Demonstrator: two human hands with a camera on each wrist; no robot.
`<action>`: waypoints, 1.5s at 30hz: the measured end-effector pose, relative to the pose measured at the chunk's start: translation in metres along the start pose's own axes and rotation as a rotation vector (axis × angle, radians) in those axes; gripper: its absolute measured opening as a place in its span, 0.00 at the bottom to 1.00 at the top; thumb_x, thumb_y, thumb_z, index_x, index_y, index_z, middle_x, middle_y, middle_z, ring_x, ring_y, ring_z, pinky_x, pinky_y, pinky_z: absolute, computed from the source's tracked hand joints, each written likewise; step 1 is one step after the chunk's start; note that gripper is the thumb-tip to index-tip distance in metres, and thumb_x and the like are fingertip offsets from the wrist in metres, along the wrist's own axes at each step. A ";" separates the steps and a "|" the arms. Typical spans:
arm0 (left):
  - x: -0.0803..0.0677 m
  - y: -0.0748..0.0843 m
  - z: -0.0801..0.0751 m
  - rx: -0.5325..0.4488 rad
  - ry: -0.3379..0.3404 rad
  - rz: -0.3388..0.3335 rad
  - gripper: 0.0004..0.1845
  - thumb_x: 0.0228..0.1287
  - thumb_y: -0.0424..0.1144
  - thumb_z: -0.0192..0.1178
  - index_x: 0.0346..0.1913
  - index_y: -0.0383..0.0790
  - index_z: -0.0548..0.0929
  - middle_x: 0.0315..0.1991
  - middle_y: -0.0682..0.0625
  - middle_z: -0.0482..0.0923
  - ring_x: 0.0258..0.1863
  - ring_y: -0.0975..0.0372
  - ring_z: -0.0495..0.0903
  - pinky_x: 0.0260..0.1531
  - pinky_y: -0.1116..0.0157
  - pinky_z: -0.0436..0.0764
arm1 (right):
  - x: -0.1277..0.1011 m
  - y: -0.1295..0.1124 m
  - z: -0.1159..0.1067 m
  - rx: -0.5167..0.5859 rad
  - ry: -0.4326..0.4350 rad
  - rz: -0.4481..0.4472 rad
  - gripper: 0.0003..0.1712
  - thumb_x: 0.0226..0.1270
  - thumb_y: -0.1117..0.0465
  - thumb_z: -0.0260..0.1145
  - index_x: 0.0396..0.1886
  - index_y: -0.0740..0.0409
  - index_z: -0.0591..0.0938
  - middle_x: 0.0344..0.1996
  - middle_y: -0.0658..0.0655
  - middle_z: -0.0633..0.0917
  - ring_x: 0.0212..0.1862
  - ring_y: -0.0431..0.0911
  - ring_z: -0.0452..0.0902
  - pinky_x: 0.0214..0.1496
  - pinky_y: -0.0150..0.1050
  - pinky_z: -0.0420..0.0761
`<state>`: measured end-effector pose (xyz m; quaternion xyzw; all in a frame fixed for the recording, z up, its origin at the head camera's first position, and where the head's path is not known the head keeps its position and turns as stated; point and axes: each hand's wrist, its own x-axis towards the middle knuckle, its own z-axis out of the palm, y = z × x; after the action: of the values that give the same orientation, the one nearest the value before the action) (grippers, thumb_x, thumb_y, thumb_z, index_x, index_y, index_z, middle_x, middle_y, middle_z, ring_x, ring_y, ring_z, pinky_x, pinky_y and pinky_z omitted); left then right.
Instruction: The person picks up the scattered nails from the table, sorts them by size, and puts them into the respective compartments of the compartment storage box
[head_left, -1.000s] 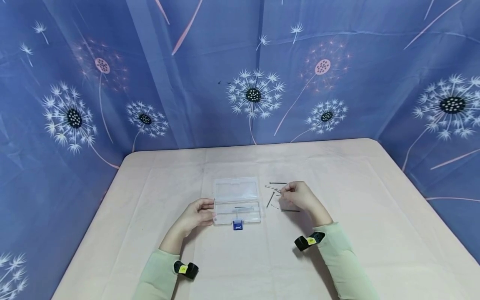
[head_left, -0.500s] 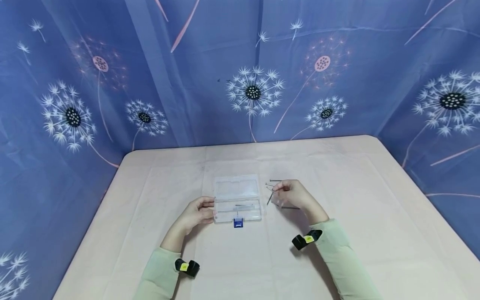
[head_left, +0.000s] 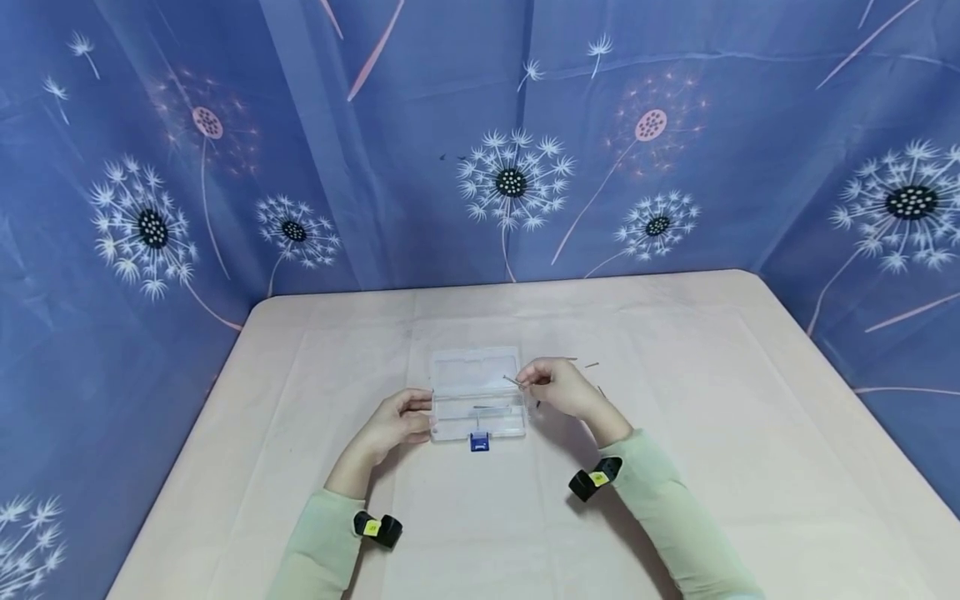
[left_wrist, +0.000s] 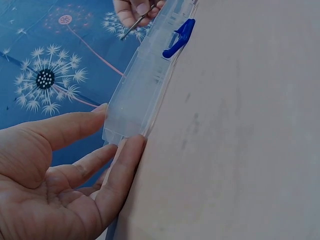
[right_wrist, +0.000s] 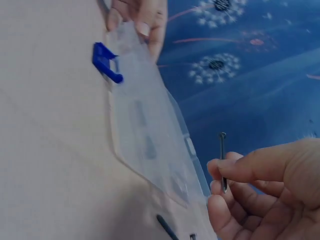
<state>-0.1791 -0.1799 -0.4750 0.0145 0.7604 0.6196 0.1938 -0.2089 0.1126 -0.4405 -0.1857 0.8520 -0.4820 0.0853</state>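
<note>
A clear plastic box point(head_left: 478, 427) lies on the table with its lid raised at the back and a blue latch point(head_left: 480, 442) at its front. One thin nail point(head_left: 491, 407) shows inside it. My left hand point(head_left: 390, 427) holds the box's left end between thumb and fingers, as the left wrist view point(left_wrist: 75, 175) also shows. Over the box's right side, my right hand point(head_left: 558, 387) pinches a nail point(right_wrist: 223, 162) between thumb and fingertips, its flat head up in the right wrist view.
Several loose nails lie on the table right of the box, one nail point(head_left: 592, 364) behind my right hand and another nail point(right_wrist: 166, 226) near the box's right end. A pale cloth point(head_left: 675, 333) covers the table. Blue dandelion-patterned curtains point(head_left: 390, 208) stand around it.
My right hand has lifted a nail from the loose ones and moved left with it to the box's right side. The left hand stays at the box's left end.
</note>
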 end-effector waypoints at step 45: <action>0.003 -0.003 0.002 -0.006 0.036 -0.008 0.27 0.58 0.27 0.60 0.61 0.28 0.69 0.52 0.34 0.74 0.40 0.58 0.80 0.44 0.58 0.86 | 0.015 -0.018 0.021 -0.208 -0.049 -0.161 0.06 0.59 0.74 0.61 0.36 0.69 0.81 0.31 0.60 0.85 0.35 0.48 0.80 0.39 0.33 0.82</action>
<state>-0.1807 -0.1780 -0.4790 -0.0004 0.7620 0.6213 0.1826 -0.2120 0.0818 -0.4354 -0.2732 0.8774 -0.3916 0.0472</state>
